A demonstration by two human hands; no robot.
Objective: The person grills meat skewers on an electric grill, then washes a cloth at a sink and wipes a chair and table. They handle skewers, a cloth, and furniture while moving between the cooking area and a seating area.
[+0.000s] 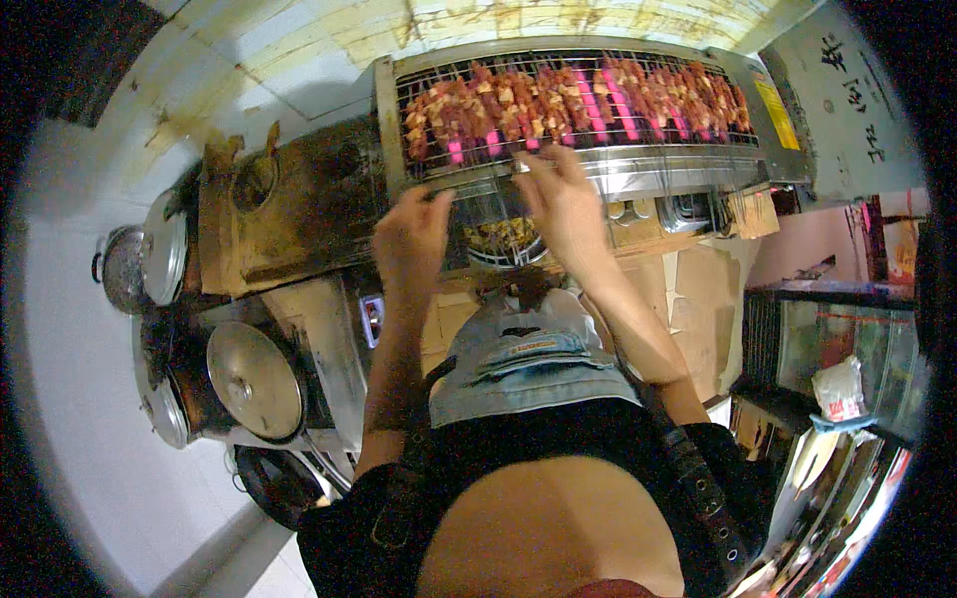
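Note:
A steel grill (389, 112) stands before me, its heating rods glowing pink under a wire rack. Rows of meat skewers (516, 97) lie close together across the rack, with bare ends poking over the front edge. My right hand (564, 202) is at that front edge, fingers bent and blurred by motion. Near the grill's left front corner is my left hand (411, 232), thumb and fingers drawn together. Something small and dark shows at its fingertips; blur hides whether it is held. Between and below both hands sits a round metal container (508, 261) with yellowish-brown pieces in it.
A stained brown worktop (314, 202) adjoins the grill's left side. Lidded pots (164, 247), a large round lid (254, 381) and a dark wok (273, 486) stand at left. Cardboard (695, 321) covers the floor. At right are a glass-fronted cabinet (845, 344) and a plastic bag (837, 389).

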